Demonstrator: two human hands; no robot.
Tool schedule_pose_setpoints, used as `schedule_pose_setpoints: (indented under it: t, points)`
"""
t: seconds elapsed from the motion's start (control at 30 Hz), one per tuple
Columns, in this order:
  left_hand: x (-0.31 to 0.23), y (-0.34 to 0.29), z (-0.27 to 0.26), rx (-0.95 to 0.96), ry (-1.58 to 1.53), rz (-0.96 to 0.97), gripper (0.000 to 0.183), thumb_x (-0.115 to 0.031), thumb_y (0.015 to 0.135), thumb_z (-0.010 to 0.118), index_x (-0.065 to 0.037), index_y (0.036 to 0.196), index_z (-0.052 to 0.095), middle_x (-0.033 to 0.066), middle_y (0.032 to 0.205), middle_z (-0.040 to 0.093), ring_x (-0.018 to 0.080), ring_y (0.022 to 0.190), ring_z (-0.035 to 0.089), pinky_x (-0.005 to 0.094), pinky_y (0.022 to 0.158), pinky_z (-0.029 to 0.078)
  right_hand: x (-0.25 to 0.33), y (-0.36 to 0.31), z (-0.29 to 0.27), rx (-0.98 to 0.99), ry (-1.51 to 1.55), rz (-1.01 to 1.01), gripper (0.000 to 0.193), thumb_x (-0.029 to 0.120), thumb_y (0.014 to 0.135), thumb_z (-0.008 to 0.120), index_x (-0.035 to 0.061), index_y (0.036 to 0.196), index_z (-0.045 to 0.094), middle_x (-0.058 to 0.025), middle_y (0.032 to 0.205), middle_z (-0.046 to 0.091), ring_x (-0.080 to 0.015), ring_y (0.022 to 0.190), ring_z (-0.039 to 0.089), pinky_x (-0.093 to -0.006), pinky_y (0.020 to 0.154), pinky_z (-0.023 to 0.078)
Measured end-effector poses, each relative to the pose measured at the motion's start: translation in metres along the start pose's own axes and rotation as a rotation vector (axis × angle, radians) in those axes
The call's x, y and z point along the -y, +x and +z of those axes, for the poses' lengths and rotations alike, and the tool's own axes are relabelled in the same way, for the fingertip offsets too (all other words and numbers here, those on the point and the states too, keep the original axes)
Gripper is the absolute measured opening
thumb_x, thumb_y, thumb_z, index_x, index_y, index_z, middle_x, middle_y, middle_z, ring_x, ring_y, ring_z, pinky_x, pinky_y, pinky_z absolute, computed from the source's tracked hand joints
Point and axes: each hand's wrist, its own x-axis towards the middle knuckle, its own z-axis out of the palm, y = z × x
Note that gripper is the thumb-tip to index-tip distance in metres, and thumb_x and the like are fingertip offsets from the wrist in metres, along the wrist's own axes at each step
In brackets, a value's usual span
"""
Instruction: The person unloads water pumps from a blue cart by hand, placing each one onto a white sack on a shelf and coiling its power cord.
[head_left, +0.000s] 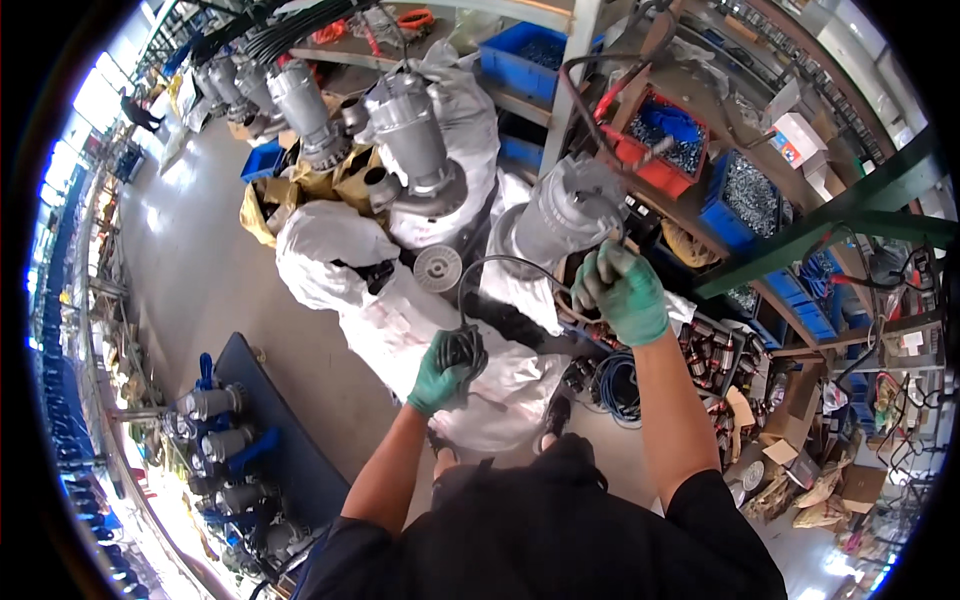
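My left hand (pixel 440 375), in a dirty green glove, is closed round a dark cable (pixel 500 259). From there the cable arcs up and over to my right hand (pixel 622 295). That gloved hand is closed too, its fingers curled on the cable near a grey motor pump (pixel 562 222). The pump stands beyond my hands, with white sacking (pixel 515 295) under it. To its left, a second grey pump (pixel 408 135) stands on wrapped white sheeting. Between them lies a round grey perforated disc (pixel 438 268). My fingers partly hide the cable.
A red bin (pixel 655 145) and a blue bin (pixel 742 200) of small metal parts sit on the right shelving. A green beam (pixel 830 212) crosses there. White sacks (pixel 400 340) cover the floor before me; coiled cable (pixel 617 385) lies by my feet. Several motors (pixel 225 445) stand left.
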Motion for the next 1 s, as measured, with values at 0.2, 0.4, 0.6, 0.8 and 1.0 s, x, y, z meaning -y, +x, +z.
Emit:
schedule_pose_setpoints:
  t: [0.2, 0.4, 0.6, 0.8, 1.0]
  points:
    - [-0.065, -0.111, -0.055, 0.027, 0.182, 0.011, 0.066, -0.017, 0.082, 0.074, 0.007, 0.138, 0.048, 0.0065, 0.097, 0.063, 0.0152, 0.083, 0.062, 0.0306, 0.077, 0.052, -0.081, -0.017, 0.009, -0.221, 0.195, -0.038, 0.028, 0.032, 0.098, 0.066, 0.0081, 0.085, 0.059, -0.0066, 0.082, 0.059, -0.0267, 0.085, 0.061, -0.0527, 0.091, 0.052]
    - [-0.108, -0.196, -0.117, 0.191, 0.651, -0.057, 0.06, -0.016, 0.073, 0.081, 0.001, 0.127, 0.06, 0.0065, 0.103, 0.071, 0.0173, 0.092, 0.069, 0.0347, 0.085, 0.056, -0.088, -0.011, 0.06, -0.268, 0.076, -0.025, 0.018, 0.018, 0.096, 0.069, 0.0059, 0.109, 0.066, -0.0073, 0.086, 0.068, -0.0212, 0.077, 0.068, -0.0441, 0.076, 0.06]
    - [-0.104, -0.231, -0.136, 0.262, 0.622, 0.014, 0.053, -0.012, 0.072, 0.077, 0.001, 0.121, 0.062, 0.0102, 0.104, 0.073, 0.0225, 0.095, 0.072, 0.0374, 0.089, 0.056, -0.076, -0.011, 0.088, -0.405, -0.188, -0.058, 0.017, 0.011, 0.099, 0.061, 0.0055, 0.115, 0.066, -0.0067, 0.09, 0.068, -0.0193, 0.078, 0.068, -0.0418, 0.073, 0.061]
    - [-0.089, -0.264, -0.08, 0.296, 1.175, 0.255, 0.058, -0.023, 0.065, 0.087, -0.003, 0.114, 0.064, 0.0173, 0.115, 0.064, 0.0404, 0.095, 0.066, 0.0442, 0.083, 0.055, -0.187, -0.135, 0.174, -0.028, -0.444, 0.815, 0.043, 0.038, 0.101, 0.064, 0.0046, 0.128, 0.062, -0.0121, 0.115, 0.07, -0.0238, 0.102, 0.07, -0.0369, 0.085, 0.061]
    - [-0.054, -0.287, 0.023, 0.485, 1.333, 0.118, 0.044, -0.022, 0.072, 0.082, -0.008, 0.112, 0.067, 0.0169, 0.112, 0.063, 0.0395, 0.1, 0.066, 0.0471, 0.085, 0.055, -0.212, -0.28, 0.166, 0.297, -0.478, 1.045, 0.057, 0.038, 0.098, 0.067, 0.0066, 0.142, 0.049, -0.0117, 0.119, 0.067, -0.0211, 0.097, 0.069, -0.0383, 0.079, 0.064]
